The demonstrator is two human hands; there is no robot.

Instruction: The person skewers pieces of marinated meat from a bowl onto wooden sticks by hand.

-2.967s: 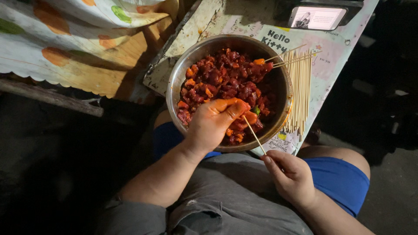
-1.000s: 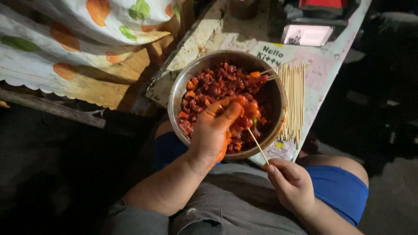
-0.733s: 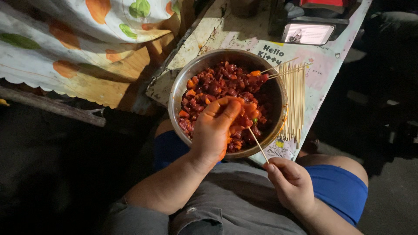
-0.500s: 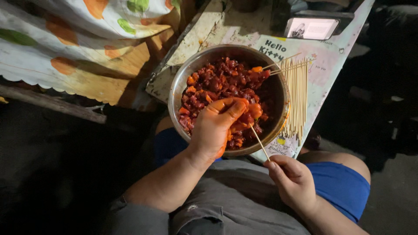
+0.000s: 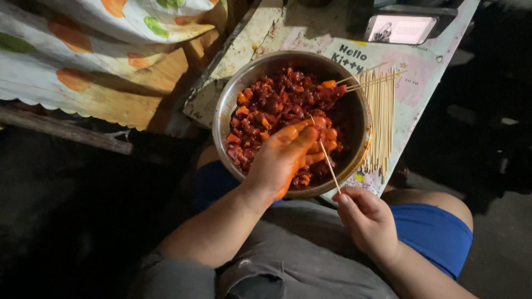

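The right hand (image 5: 368, 221), at about 5 o'clock, is nearest to the camera. Its fingers are closed narrowly around the lower end of a thin wooden skewer (image 5: 327, 158), which points up toward 11 o'clock into the bowl (image 5: 224, 108). The left hand (image 5: 282, 158), near the middle and wet with orange sauce, lies over the meat (image 5: 271, 105); its fingers are curled around some pieces just at the skewer's tip. I judge the step is threading a piece onto the stick. The next move needs a steady stick and a firm pinch, because the pieces look slippery. The bowl is round, shiny metal; the meat is in small glossy red and orange cubes. At 2 o'clock a bundle of pale straight sticks (image 5: 379, 119) lies on the worn painted table (image 5: 260, 33), touching the bowl's rim. A phone (image 5: 400, 29) lies farthest, at 1 o'clock.
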